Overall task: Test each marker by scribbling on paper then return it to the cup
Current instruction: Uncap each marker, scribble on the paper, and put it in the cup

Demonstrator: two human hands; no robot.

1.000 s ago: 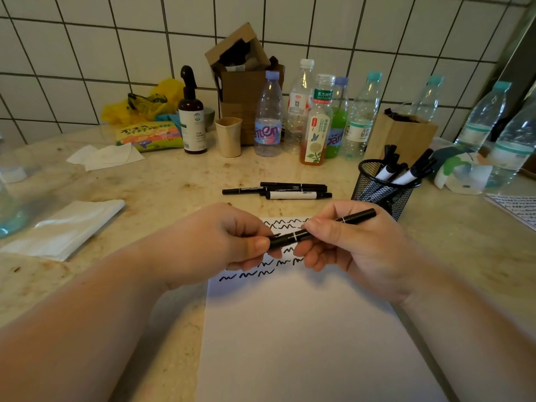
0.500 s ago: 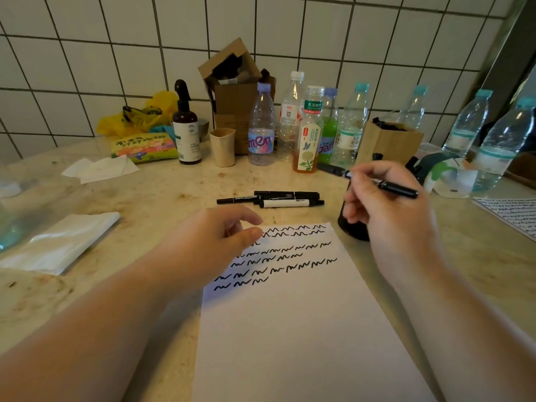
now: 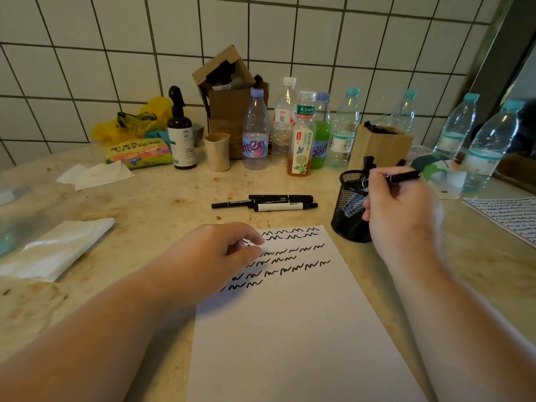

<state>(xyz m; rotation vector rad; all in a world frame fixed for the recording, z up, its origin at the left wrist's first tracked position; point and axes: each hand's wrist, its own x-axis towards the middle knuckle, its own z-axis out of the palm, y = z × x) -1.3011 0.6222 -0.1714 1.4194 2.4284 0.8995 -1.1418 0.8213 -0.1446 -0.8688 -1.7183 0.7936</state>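
The right hand point(image 3: 401, 210) grips a black marker point(image 3: 403, 177) in curled fingers, just above the mesh cup point(image 3: 349, 210). The left hand point(image 3: 216, 256) rests with loosely bent fingers on the scribbled paper point(image 3: 290, 314), holding nothing. Three markers point(image 3: 265, 202) lie on the counter point(image 3: 145, 204) beyond the paper.

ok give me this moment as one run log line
step: returning marker | right hand: holds black marker over mesh cup | left hand: rests on paper | loose markers: on counter
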